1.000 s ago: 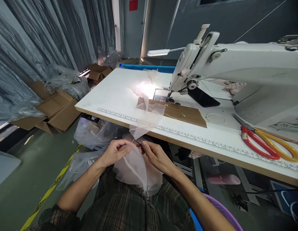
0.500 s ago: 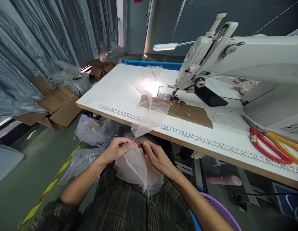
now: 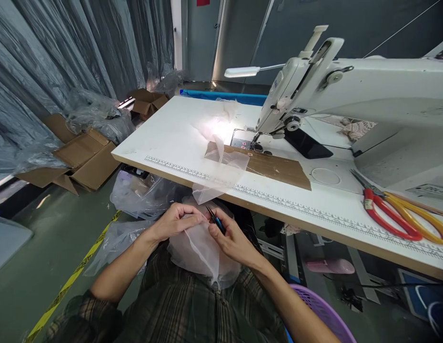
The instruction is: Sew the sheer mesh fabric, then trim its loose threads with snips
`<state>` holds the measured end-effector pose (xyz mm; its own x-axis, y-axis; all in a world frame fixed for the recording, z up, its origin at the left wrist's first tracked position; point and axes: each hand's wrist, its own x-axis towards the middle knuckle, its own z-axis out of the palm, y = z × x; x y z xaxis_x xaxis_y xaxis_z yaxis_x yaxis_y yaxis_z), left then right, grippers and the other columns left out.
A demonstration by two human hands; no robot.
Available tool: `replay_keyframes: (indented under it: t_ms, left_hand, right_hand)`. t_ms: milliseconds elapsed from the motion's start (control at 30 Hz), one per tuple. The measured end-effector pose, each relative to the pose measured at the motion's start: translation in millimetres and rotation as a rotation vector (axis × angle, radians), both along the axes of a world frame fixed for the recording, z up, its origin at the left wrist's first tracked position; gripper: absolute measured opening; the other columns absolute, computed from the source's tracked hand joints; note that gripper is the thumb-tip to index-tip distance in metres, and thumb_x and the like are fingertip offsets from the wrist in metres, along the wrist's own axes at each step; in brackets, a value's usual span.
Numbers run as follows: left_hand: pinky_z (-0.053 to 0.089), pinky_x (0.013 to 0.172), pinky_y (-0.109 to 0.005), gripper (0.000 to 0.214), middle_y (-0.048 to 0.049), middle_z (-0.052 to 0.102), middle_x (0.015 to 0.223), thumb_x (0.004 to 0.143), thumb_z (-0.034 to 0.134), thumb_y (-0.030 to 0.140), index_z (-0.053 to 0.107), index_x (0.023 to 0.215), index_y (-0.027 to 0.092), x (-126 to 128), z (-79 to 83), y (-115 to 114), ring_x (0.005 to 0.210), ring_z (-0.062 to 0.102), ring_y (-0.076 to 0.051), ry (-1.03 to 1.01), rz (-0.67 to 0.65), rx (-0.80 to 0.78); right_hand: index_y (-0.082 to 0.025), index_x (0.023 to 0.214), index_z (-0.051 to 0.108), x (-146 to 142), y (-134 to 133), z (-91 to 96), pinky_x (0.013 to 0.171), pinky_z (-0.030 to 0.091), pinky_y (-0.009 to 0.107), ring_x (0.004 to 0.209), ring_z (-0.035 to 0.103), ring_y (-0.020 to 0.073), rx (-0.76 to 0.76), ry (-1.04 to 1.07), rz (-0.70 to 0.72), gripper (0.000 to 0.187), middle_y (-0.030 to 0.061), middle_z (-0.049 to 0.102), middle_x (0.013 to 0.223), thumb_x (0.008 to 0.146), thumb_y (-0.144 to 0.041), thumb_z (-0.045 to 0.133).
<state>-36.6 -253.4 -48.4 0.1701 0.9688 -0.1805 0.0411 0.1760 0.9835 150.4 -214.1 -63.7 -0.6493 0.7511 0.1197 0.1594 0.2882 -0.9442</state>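
In the lower centre of the frame, the right hand (image 3: 236, 238) has tipped its small dark snips (image 3: 215, 220) up into plain sight, fingers curled closed round them. Their point now meets the spot where the left hand (image 3: 173, 224) pinches the sheer fabric (image 3: 200, 252) between thumb and fingertips. The cloth bunches in the lap between both hands, below the table edge (image 3: 278, 209).

Two hands: left hand (image 3: 171, 224), right hand (image 3: 236, 238). One pair of thread snips (image 3: 216, 220). Two sheer fabric pieces: held piece (image 3: 200, 250), table piece (image 3: 223, 174). One sewing machine (image 3: 367, 90) with one lamp (image 3: 242, 72). Two pairs of scissors: red-handled scissors (image 3: 389, 216), yellow-handled scissors (image 3: 423, 218). One white table (image 3: 164, 138). One brown paper strip (image 3: 278, 166). One dark flat device (image 3: 307, 143). Two open cardboard boxes: near box (image 3: 85, 157), far box (image 3: 148, 100). One purple basket (image 3: 321, 314).
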Motion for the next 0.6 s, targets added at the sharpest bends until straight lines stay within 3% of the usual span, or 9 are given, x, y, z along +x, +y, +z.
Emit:
replay_keyframes:
  t_ms: [100,200,300,467,600]
  left_hand:
    - [0.032,0.042,-0.019,0.037,-0.0039,0.066,0.061,0.077,0.066,0.047,0.075,0.086,0.012,-1.8,0.0,6.2,0.045,0.047,-0.008,0.037,-0.095,-0.009]
    - [0.04,0.051,-0.021,0.032,-0.0051,0.07,0.072,0.071,0.073,0.043,0.076,0.086,0.015,-6.5,-1.1,13.1,0.061,0.058,-0.014,0.254,-0.14,0.115]
    - [0.046,0.062,-0.024,0.04,-0.0073,0.072,0.085,0.058,0.083,0.042,0.073,0.088,0.017,-12.2,-2.2,20.6,0.076,0.063,-0.02,0.446,0.038,0.251]
    - [0.047,0.06,-0.025,0.041,-0.0077,0.072,0.073,0.071,0.072,0.052,0.066,0.084,0.014,-7.9,4.0,39.9,0.066,0.066,-0.018,0.313,0.322,0.239]
    - [0.044,0.059,-0.025,0.032,-0.0005,0.066,0.053,0.07,0.075,0.046,0.064,0.065,0.016,5.6,5.1,48.4,0.051,0.06,-0.014,0.372,0.466,0.312]
  right_hand:
    - [-0.019,0.069,0.051,9.2,-8.6,2.3,0.052,0.037,0.022,0.058,0.039,0.0105,-0.178,0.043,0.098,0.041,-0.0029,0.045,0.063,0.084,-0.057,0.058]
    - [-0.019,0.061,0.046,24.3,-18.0,-0.2,0.048,0.032,0.022,0.052,0.034,0.009,-0.239,0.002,0.083,0.045,-0.0048,0.039,0.056,0.084,-0.055,0.057]
    - [-0.018,0.064,0.052,42.3,-24.9,-11.3,0.048,0.033,0.022,0.051,0.039,0.0105,-0.163,-0.138,-0.032,0.041,-0.0029,0.046,0.057,0.087,-0.052,0.053]
    - [-0.021,0.086,0.062,65.8,-23.1,-26.5,0.043,0.029,0.025,0.039,0.042,0.0134,0.135,-0.411,-0.333,0.031,-0.0041,0.053,0.049,0.08,-0.051,0.063]
    - [-0.02,0.087,0.064,64.6,-9.5,-16.2,0.047,0.039,0.026,0.049,0.053,0.0156,0.168,-0.264,-0.454,0.035,0.0011,0.062,0.062,0.086,-0.053,0.053]
